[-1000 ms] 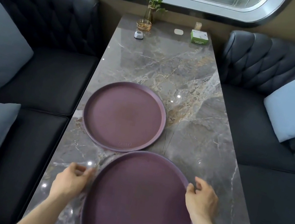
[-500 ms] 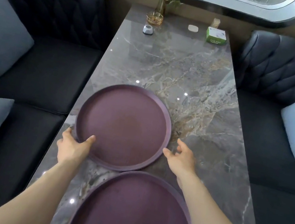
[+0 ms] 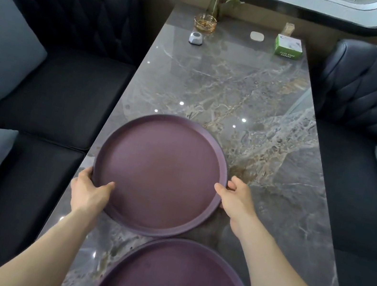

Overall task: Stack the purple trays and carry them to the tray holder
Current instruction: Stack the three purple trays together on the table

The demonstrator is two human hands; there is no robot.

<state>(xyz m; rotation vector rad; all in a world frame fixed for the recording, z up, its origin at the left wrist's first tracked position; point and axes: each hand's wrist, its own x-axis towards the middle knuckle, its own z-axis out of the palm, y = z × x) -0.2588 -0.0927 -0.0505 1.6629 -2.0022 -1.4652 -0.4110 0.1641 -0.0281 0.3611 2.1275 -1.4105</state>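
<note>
Both hands grip the far tray (image 3: 159, 173) at mid-frame: left hand (image 3: 89, 191) on its left rim, right hand (image 3: 235, 199) on its right. The near tray (image 3: 178, 282) lies on the desk (image 3: 253, 98) below.

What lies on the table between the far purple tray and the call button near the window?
Nothing: in the head view, only bare marble table runs from the far purple tray to the call button.
</note>
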